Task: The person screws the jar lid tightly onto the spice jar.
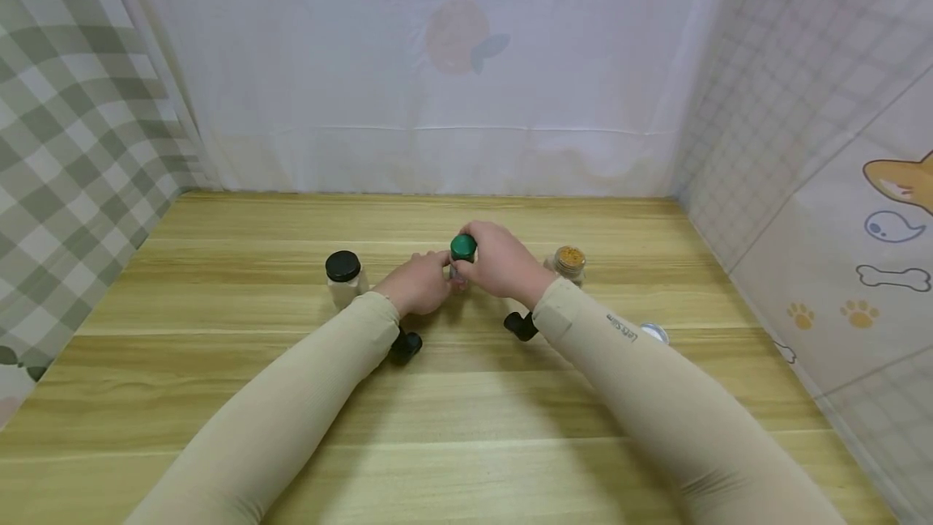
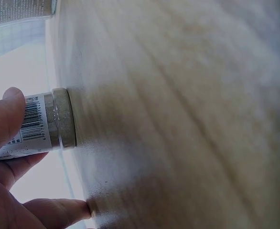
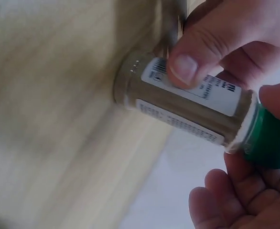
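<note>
A spice jar of brown powder [image 3: 183, 107] with a white label stands on the wooden table. My left hand [image 1: 419, 283] grips its body, with the thumb across the label in the right wrist view. Around the jar's green cap [image 1: 462, 246] curl the thumb and fingers of my right hand [image 1: 499, 260]. The left wrist view shows the jar's base [image 2: 64, 118] right at the tabletop and a barcode beside the left thumb. In the head view, both hands hide most of the jar's body.
A jar with a black lid [image 1: 342, 266] stands left of my left hand. Right of my right hand is a jar with orange-yellow contents [image 1: 570, 258], partly behind the wrist. A small round whitish object [image 1: 654, 333] lies by the right sleeve. Cloth-covered walls [image 1: 437, 160] bound the table [image 1: 466, 428].
</note>
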The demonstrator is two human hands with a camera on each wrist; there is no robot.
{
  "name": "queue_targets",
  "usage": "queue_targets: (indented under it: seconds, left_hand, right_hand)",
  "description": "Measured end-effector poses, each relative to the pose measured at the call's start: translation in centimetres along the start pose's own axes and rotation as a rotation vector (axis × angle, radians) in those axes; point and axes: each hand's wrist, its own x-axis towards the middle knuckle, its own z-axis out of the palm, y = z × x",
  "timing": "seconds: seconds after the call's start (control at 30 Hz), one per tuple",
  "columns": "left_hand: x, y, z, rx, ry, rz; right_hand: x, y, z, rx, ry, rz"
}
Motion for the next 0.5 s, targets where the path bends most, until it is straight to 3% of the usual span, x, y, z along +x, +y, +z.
queue_targets:
  seconds: [0.5]
  left_hand:
    - [-0.03, 0.05, -0.07, -0.003, 0.001, -0.003]
  right_hand:
    - [-0.16, 1.03, 0.61, 0.098, 0.029, -0.05]
